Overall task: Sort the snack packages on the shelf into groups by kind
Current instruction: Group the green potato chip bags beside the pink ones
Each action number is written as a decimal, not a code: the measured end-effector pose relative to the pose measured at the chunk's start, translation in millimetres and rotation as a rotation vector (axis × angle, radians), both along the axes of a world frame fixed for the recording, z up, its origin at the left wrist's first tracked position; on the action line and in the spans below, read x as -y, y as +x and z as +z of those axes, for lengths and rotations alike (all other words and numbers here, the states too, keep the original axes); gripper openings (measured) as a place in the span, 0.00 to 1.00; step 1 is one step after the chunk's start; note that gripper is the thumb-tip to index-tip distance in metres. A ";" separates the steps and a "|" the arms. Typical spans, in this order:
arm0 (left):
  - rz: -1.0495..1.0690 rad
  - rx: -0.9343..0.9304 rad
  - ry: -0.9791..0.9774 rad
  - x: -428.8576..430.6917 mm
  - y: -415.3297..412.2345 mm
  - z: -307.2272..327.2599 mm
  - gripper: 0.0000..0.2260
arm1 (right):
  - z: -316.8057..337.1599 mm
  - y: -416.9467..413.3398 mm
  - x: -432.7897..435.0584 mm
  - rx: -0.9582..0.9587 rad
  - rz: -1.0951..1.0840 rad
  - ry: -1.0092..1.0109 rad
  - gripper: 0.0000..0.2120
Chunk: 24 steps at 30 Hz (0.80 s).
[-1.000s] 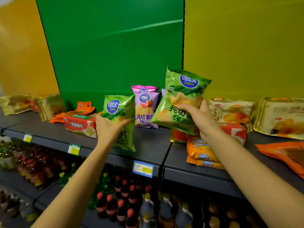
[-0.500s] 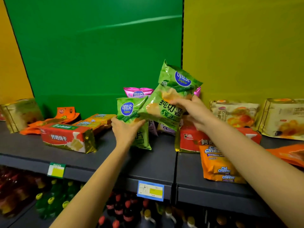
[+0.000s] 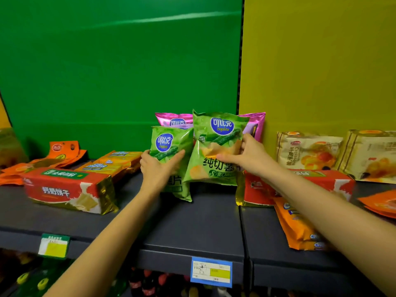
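Two green chip bags stand side by side on the dark shelf [image 3: 199,224]. My left hand [image 3: 159,168] grips the smaller green chip bag [image 3: 169,144], which rests upright on the shelf. My right hand [image 3: 246,157] holds the larger green chip bag [image 3: 216,146], its lower edge just above the shelf and touching the smaller bag. Behind them stand pink chip bags [image 3: 173,119], mostly hidden, one showing at the right [image 3: 256,125].
A red biscuit pack [image 3: 66,189] lies left, with orange cheese packs [image 3: 113,162] and orange pouches [image 3: 62,148] behind. Right: another red pack [image 3: 330,181], an orange cheese pack [image 3: 297,230], croissant bags [image 3: 308,151], an orange pouch [image 3: 381,203]. Bottles stand on the shelf below.
My right hand has brought the larger green bag down and upright beside the smaller one. My left hand has kept the smaller bag standing. The view has shifted left and closer.
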<state>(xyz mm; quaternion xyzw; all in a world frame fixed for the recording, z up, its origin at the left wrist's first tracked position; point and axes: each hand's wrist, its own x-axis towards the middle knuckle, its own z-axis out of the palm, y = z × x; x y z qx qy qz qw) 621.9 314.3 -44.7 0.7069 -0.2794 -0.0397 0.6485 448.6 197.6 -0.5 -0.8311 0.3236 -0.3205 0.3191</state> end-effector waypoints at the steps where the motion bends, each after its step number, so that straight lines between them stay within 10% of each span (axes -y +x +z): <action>1: -0.048 -0.031 -0.005 -1.4 4.8 -0.5 0.58 | -1.6 0.1 -0.8 -0.015 -0.018 0.002 0.55; 10: -0.410 -0.083 0.047 -18.9 26.0 -13.7 0.39 | -12.5 -3.7 -12.5 -0.148 -0.198 -0.099 0.61; 24: -0.142 0.297 0.247 -19.5 11.2 -19.8 0.26 | -23.1 18.2 -19.9 -0.408 -0.379 -0.322 0.53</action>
